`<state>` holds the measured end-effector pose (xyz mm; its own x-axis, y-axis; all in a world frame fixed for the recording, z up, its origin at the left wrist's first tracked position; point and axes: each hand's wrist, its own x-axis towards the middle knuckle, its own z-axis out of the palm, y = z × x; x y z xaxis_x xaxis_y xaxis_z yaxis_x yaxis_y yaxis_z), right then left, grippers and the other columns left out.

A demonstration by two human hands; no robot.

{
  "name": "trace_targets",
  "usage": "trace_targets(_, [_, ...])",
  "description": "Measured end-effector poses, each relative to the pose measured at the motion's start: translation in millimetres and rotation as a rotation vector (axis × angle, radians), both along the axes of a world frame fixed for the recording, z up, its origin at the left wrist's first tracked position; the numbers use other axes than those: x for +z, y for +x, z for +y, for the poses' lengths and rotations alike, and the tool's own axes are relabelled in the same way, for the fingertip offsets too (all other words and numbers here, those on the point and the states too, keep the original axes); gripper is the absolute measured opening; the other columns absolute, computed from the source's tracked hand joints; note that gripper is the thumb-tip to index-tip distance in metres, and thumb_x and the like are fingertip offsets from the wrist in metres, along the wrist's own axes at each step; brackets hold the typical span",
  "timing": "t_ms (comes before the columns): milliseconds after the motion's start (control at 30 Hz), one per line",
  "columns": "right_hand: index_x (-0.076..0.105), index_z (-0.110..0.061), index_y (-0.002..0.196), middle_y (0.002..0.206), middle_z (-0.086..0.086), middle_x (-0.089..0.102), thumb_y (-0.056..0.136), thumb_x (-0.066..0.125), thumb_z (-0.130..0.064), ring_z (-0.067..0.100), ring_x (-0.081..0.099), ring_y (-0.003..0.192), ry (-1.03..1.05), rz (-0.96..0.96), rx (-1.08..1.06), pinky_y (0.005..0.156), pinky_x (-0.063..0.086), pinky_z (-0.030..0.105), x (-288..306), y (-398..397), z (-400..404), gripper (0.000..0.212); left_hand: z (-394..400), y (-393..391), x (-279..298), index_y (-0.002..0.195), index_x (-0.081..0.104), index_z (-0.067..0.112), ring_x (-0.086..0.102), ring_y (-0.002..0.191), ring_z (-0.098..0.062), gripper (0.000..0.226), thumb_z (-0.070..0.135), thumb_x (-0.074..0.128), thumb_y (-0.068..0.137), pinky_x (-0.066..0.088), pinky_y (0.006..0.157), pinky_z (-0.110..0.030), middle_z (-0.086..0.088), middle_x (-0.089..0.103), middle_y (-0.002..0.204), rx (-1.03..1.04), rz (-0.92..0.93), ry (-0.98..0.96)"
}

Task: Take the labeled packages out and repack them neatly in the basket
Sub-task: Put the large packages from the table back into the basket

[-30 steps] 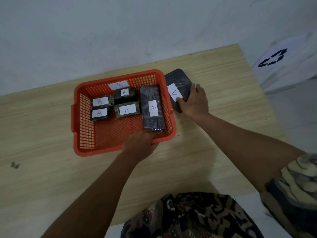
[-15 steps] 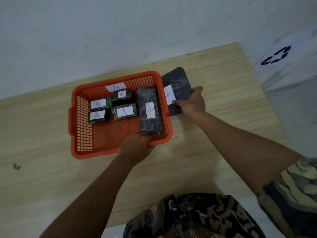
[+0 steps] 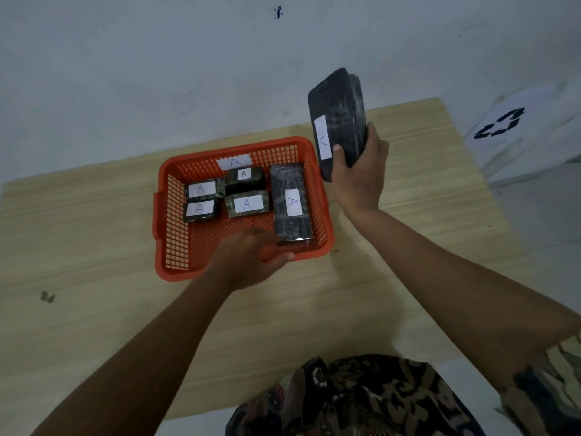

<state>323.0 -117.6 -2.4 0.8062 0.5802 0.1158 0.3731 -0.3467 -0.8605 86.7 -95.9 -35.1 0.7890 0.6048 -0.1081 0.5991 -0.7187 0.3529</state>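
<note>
- Right hand point(image 3: 358, 180) now holds the large dark package point(image 3: 338, 121) clear of the worktop point(image 3: 408, 247), up beside and above the basket's right wall; a second ago this package lay flat on the worktop just outside that wall, with the hand only resting on its near end
- Grip: thumb across the front face beside the white "A" label, fingers wrapped behind; package stands near upright, label edge facing the camera
- Left hand point(image 3: 248, 262) sits at the near rim of the orange basket point(image 3: 176, 247), fingers curled over the rim, thumb outside; it stays where it was over the last second, apparently steadying the basket. Some motion blur on the fingers, so exact contact is unclear
- Basket contents unchanged: long dark package point(image 3: 290, 204) along the right wall, label up; four small packages point(image 3: 226, 195) in two pairs toward the far-left, all labels up; a loose "A" label point(image 3: 234, 162) on the far wall
- Near-left floor of the basket is bare mesh
- Reading: lift done, transfer over the wall not yet begun. The lifted package looks like the last one outside
- Judgement: next it must clear the right wall and lie flat. The bare patch looks tight for its width; it may need to go crosswise or overlap the small ones
- Risk: slick wrap in a one-hand grip, could slip on tilting
</note>
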Motion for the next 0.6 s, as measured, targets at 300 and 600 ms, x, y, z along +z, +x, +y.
trace_targets(300, [0.043, -0.020, 0.120, 0.110, -0.005, 0.058, 0.083, 0.069, -0.024, 0.003, 0.062, 0.092, 0.109, 0.124, 0.136, 0.075, 0.055, 0.026, 20, -94, -9, 0.046, 55, -119, -3, 0.109, 0.070, 0.011, 0.059, 0.104, -0.030, 0.043, 0.044, 0.050, 0.089, 0.050, 0.084, -0.042, -0.010, 0.068, 0.111, 0.224, -0.099, 0.251])
trace_targets(600, [-0.026, -0.052, 0.146, 0.135, -0.003, 0.060, 0.085, 0.065, -0.019, 0.014, 0.067, 0.102, -0.223, 0.402, 0.320, 0.089, 0.057, 0.037, -8, -172, -4, 0.115, 72, -148, -24, 0.152, 0.010, 0.011, 0.038, 0.134, -0.037, 0.077, 0.037, 0.052, 0.093, 0.051, 0.093, -0.055, -0.016, 0.022, 0.155, 0.373, -0.234, -0.035])
